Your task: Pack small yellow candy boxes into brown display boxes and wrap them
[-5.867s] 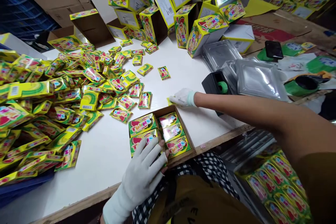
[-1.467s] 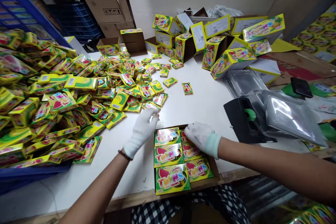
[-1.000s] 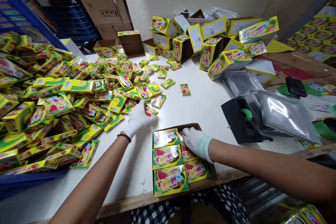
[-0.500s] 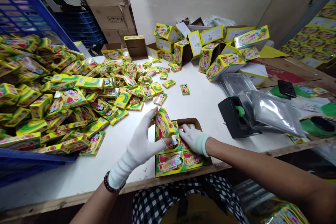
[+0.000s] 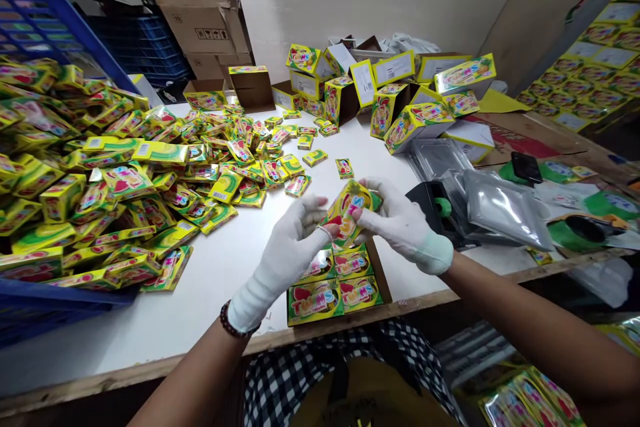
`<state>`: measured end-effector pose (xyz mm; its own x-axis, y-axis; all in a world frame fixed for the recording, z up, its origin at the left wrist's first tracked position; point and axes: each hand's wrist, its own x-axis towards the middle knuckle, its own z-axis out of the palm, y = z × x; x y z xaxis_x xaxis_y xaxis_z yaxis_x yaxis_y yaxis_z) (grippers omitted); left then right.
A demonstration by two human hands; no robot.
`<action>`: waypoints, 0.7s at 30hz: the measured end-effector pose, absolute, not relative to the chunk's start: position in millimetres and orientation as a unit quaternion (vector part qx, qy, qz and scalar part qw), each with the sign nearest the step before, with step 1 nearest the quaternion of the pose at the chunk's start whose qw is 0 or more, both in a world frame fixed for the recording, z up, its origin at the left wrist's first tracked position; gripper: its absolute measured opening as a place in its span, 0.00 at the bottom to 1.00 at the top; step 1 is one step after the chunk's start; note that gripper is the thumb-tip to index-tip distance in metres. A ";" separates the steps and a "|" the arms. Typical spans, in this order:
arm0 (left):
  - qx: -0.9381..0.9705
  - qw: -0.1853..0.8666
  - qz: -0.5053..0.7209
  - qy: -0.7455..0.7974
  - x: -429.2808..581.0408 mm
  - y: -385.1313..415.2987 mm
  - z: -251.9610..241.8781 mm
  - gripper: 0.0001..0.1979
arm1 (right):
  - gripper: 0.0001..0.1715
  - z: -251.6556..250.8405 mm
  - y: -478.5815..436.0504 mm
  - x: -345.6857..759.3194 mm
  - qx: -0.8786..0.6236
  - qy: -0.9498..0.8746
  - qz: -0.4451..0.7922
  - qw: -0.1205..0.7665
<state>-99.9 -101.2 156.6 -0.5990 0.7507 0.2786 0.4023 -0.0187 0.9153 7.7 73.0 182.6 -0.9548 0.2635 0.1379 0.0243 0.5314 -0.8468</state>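
Note:
In white gloves with fingertips showing, both my hands hold a small yellow-green printed box [image 5: 349, 213], tilted above an open carton. My right hand [image 5: 400, 220] grips its right side, thumb across the printed face. At its lower left edge is my left hand [image 5: 287, 243], the thumb against the box and the fingers curled behind. Beneath lies the open carton [image 5: 381, 273] at the table's front edge, with several "TWINS" boxes [image 5: 316, 300] lying face up in rows. The held box and my hands cover its far part.
A large heap of similar boxes [image 5: 150, 180] spills from a blue crate [image 5: 60, 307] at left. Unfilled display cartons [image 5: 420, 123] are piled at the back right. A black tape dispenser [image 5: 425, 203] and clear plastic packs [image 5: 505, 207] sit right of the carton.
My right hand has risen out of the carton and taken hold of the box. The box, in my left hand before, has moved up and right and now sits between both hands.

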 end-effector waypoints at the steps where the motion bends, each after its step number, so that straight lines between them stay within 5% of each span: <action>1: 0.412 0.185 0.569 0.687 -97.9 -102.2 155.1 0.19 | 0.31 180.5 74.2 14.6 -0.080 -0.884 0.438 0.143; 4: 0.462 0.184 0.495 0.713 -82.9 -106.3 152.1 0.11 | 0.27 180.7 81.2 35.8 -0.005 -0.958 0.260 0.118; 12: 0.360 -0.007 0.311 0.880 -119.2 -148.8 122.5 0.17 | 0.15 173.1 78.5 23.3 -0.035 -0.956 0.068 -0.282; 15: 0.188 -0.029 0.089 0.978 -171.1 -207.8 106.0 0.16 | 0.15 156.5 64.5 6.5 -0.012 -0.940 0.045 -0.337; 21: 0.056 -0.011 0.000 0.998 -204.9 -295.3 63.2 0.24 | 0.20 146.3 45.8 0.3 0.067 -0.928 -0.011 -0.367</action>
